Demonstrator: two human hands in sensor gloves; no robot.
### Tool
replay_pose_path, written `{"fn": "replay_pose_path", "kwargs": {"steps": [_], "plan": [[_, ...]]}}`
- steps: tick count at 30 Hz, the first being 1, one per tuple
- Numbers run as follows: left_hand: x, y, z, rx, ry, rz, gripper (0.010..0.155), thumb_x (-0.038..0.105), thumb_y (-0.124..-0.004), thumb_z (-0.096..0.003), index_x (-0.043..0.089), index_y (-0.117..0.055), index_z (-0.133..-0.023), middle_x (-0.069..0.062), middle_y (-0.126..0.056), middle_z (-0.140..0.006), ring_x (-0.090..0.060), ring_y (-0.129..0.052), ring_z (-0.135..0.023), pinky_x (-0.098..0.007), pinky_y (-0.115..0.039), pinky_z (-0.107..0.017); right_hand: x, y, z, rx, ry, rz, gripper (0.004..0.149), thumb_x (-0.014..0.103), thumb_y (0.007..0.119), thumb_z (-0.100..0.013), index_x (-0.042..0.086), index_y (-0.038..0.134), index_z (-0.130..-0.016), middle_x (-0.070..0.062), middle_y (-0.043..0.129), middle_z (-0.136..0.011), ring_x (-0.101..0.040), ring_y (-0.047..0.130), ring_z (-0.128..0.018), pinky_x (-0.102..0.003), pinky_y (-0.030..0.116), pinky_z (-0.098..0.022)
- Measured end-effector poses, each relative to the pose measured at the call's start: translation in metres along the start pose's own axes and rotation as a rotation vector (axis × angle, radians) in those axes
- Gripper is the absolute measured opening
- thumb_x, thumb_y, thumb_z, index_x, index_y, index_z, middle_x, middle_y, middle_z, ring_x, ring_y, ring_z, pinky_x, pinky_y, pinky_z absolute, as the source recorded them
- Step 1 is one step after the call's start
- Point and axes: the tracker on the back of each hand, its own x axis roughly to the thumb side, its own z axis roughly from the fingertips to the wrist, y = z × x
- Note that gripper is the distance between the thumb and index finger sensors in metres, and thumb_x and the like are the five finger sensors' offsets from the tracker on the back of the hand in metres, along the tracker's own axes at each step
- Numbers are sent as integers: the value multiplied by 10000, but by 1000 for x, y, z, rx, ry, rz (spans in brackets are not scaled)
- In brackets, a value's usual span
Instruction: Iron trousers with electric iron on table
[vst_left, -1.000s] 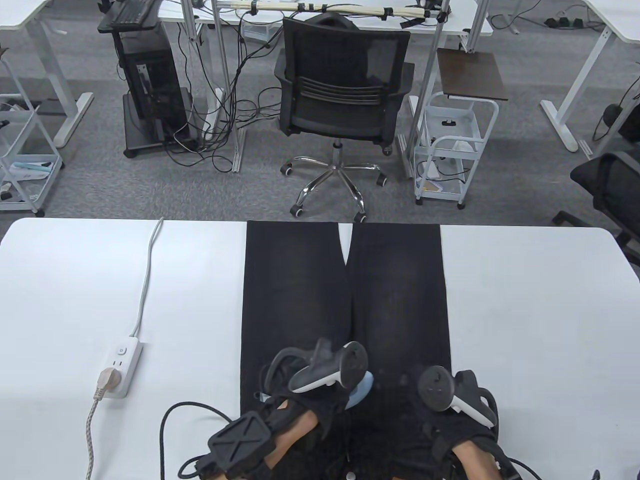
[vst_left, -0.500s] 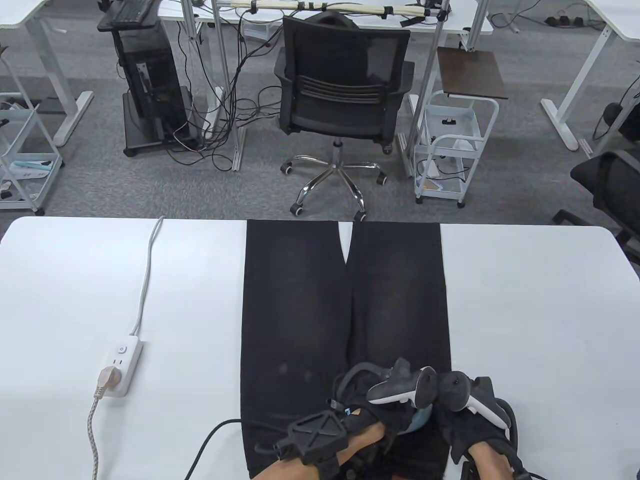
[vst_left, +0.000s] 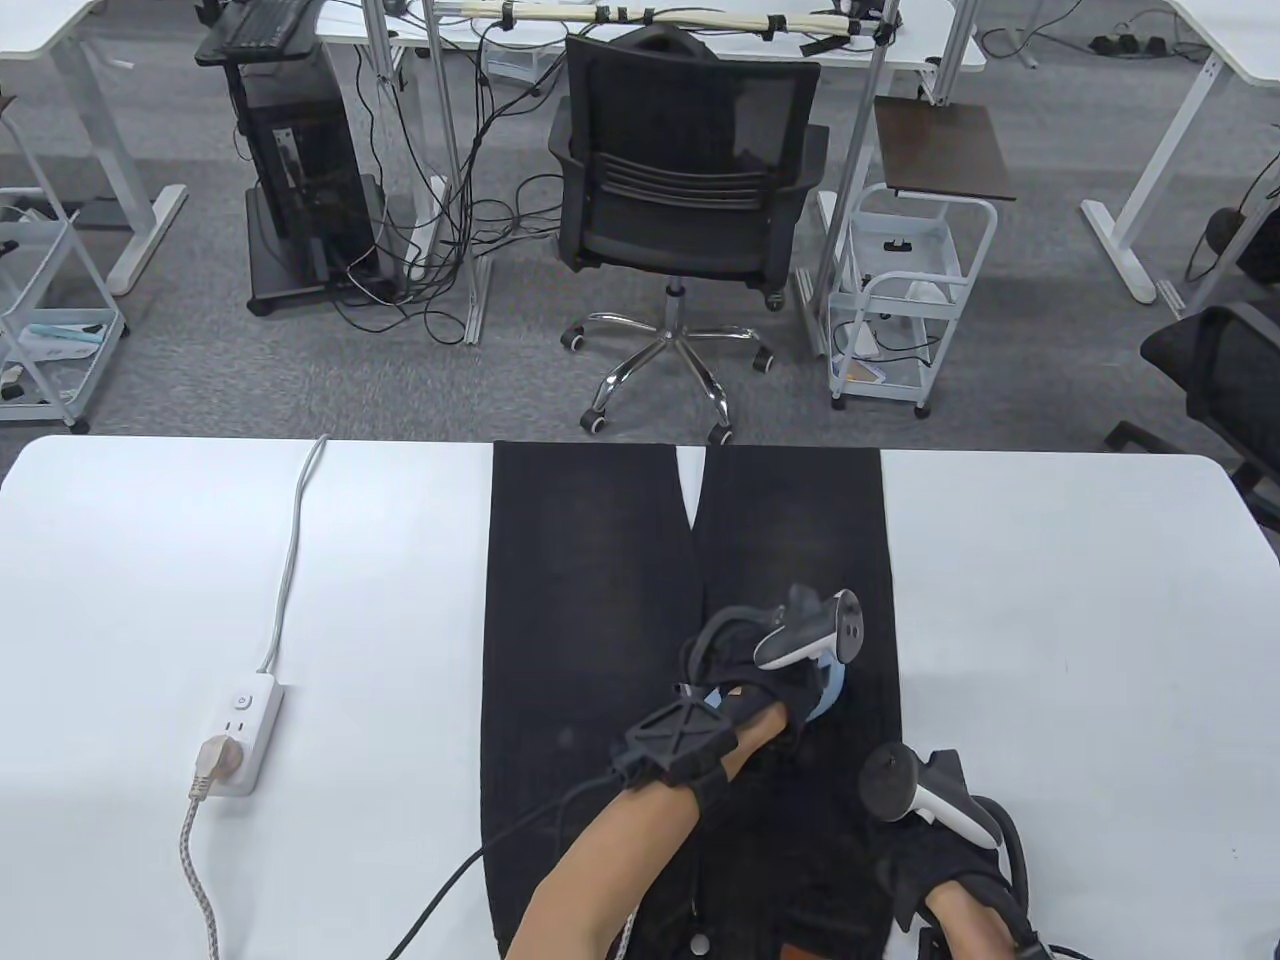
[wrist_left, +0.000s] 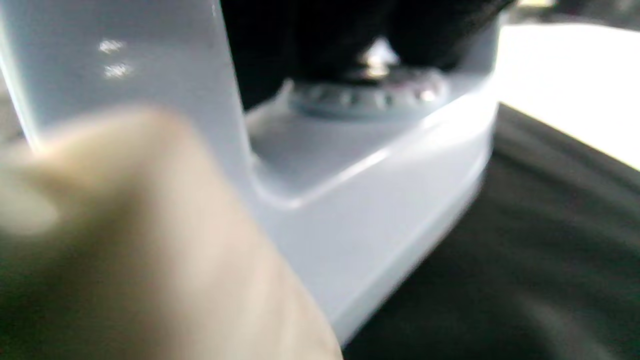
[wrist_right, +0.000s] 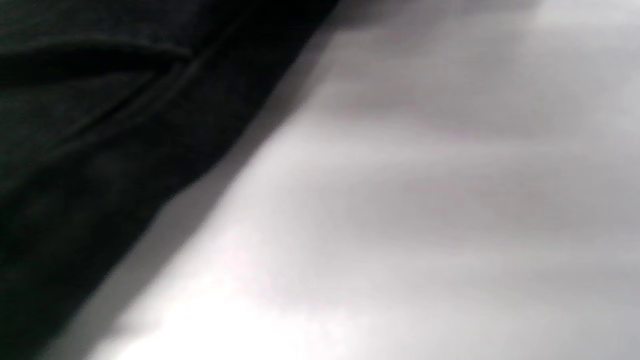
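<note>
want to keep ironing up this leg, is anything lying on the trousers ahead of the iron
Nothing visible. The left hand holds the iron on the right leg of the trousers, and the cloth beyond it lies bare up to the hem.

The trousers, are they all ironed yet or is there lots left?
Not finished. The black trousers already lie flat on the table. The left hand grips the pale blue iron on the right-side leg, about halfway along. The right hand rests near the waist end. The far part of that leg is left; whether the other leg is done cannot be told.
</note>
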Motion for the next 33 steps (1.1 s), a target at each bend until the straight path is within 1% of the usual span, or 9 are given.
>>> {"fn": "replay_pose_path", "kwargs": {"steps": [3,6,11,13,20,24,26,31,33], "plan": [[-14,7,-17,6,90,27,402,468,-775,-607,115,-748,-797,40,-938,-459,-116,-977,-368,-462,-847,-508,1,0,0,3,5,11,656,254,454,-615,83,28,-1084,-250,-55,-1100,-548,71,-993,-748,310,-656],[-28,11,-25,3,162,70,399,466,-773,-613,115,-744,-802,38,-936,-465,-118,-975,-372,-461,-845,-510,3,-1,1,1,9,34,655,261,457,-617,83,38,-1088,-253,-37,-1106,-552,98,-998,-744,335,-660],[-28,10,-23,-6,137,63,390,462,-765,-607,116,-747,-784,35,-931,-446,-116,-972,-357,-465,-849,-493,-3,-3,-1,-12,-6,-14,654,295,476,-624,124,58,-1097,-214,-22,-1119,-532,94,-1002,-747,318,-661],[-24,7,-17,-20,117,71,387,452,-768,-599,107,-752,-774,30,-933,-436,-121,-972,-352,-472,-850,-484,-6,-3,-1,-14,-9,-46,660,303,479,-625,143,49,-1100,-196,-26,-1121,-522,80,-1002,-752,299,-659],[1,-7,23,-67,50,88,373,411,-780,-581,79,-762,-753,0,-938,-420,-151,-979,-330,-504,-849,-461,-6,-2,-3,-30,20,-59,662,300,467,-621,152,30,-1094,-179,-40,-1118,-506,65,-1005,-756,283,-658],[15,-18,57,-103,-27,84,370,409,-778,-580,79,-764,-749,1,-937,-416,-150,-979,-326,-501,-849,-458,-9,-2,-4,-26,29,-82,668,311,463,-621,156,12,-1088,-180,-62,-1112,-494,41,-1001,-758,263,-654],[19,-24,78,-120,-60,83,372,411,-776,-581,79,-764,-749,2,-937,-415,-148,-979,-325,-499,-849,-458,-11,-2,-4,-17,25,-95,667,312,463,-622,162,8,-1086,-176,-70,-1110,-493,30,-999,-760,254,-651],[24,-41,118,-51,-92,38,373,407,-781,-576,73,-768,-742,-2,-939,-405,-152,-980,-314,-503,-850,-450,-12,-2,-4,-2,7,-117,664,289,465,-617,165,10,-1084,-175,-75,-1110,-495,11,-994,-764,236,-645],[23,-45,129,-93,-99,66,374,406,-782,-581,71,-767,-745,-4,-939,-407,-153,-978,-316,-502,-849,-450,-13,-2,-4,4,-1,-122,656,275,467,-614,160,24,-1084,-178,-81,-1108,-498,1,-990,-768,227,-640]]}}
